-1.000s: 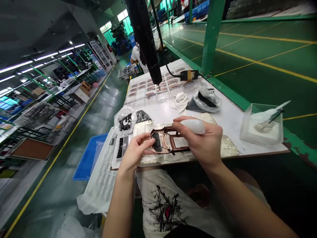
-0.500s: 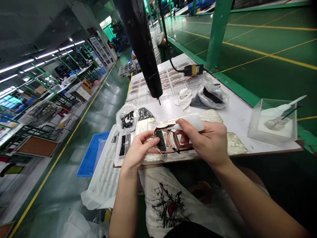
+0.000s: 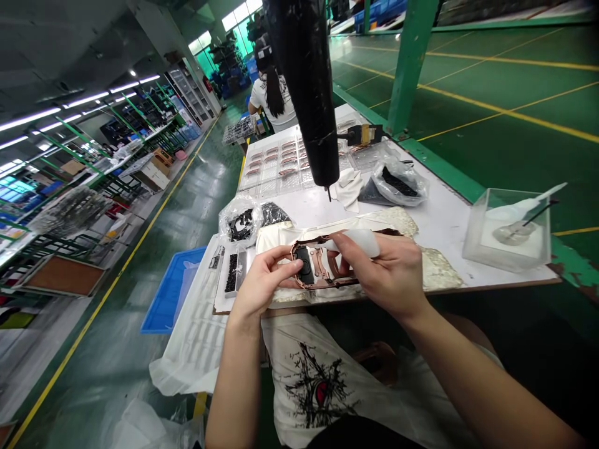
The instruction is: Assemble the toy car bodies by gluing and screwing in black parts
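My left hand (image 3: 268,274) grips the left end of a copper-coloured frame (image 3: 322,285), thumb on top beside a black insert (image 3: 305,267) fitted inside it. In my right hand (image 3: 390,265) is a white squeeze bottle (image 3: 365,242), pinched between thumb and fingers. Its tip points left, toward the frame's upper edge; whether it touches cannot be made out. The frame is held over a pale cloth-covered pad (image 3: 437,269) at the table's front edge. My right hand covers part of the frame's right end.
A black electric screwdriver (image 3: 313,106) hangs above the table. Around it are a bag of black parts (image 3: 241,224), another bag (image 3: 397,181), a box of small black pieces (image 3: 233,274), a clear box (image 3: 508,243) and trays of copper-coloured parts (image 3: 276,162). A person (image 3: 274,100) sits beyond.
The hanging screwdriver has swung to the right, uncovering the seated person. My right hand and the bottle have shifted slightly left along the frame; my left hand has stayed in place.
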